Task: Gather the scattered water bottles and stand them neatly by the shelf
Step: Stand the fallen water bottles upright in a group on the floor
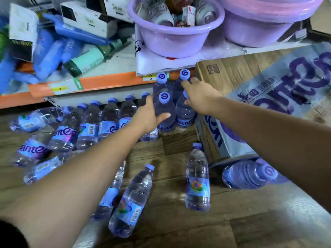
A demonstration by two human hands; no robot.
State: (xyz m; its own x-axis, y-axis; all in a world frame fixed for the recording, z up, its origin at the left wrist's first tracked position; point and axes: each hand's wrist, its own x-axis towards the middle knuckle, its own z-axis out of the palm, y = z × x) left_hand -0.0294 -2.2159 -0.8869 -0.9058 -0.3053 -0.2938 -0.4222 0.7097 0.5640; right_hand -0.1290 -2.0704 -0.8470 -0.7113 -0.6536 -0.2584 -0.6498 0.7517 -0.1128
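Clear water bottles with blue caps and blue labels cover the wooden floor. My left hand (pixel 149 114) grips an upright bottle (pixel 165 111) by its upper body. My right hand (pixel 198 94) holds the neck of the upright bottle (pixel 184 111) beside it, fingers curled round the cap end. Two more upright bottles (pixel 161 83) stand behind, against the orange shelf edge (pixel 111 82). A row of several standing bottles (pixel 107 120) runs left along the shelf base. Loose bottles lie on the floor in front (pixel 130 203) and to the right (pixel 197 178), with others at far left (pixel 34 153).
A cardboard water carton (pixel 250 97) sits right of the upright bottles, with a bottle (pixel 249 174) lying at its front corner. On the shelf stand purple basins (pixel 172 38) and a jumble of boxes and blue packs (pixel 53 38).
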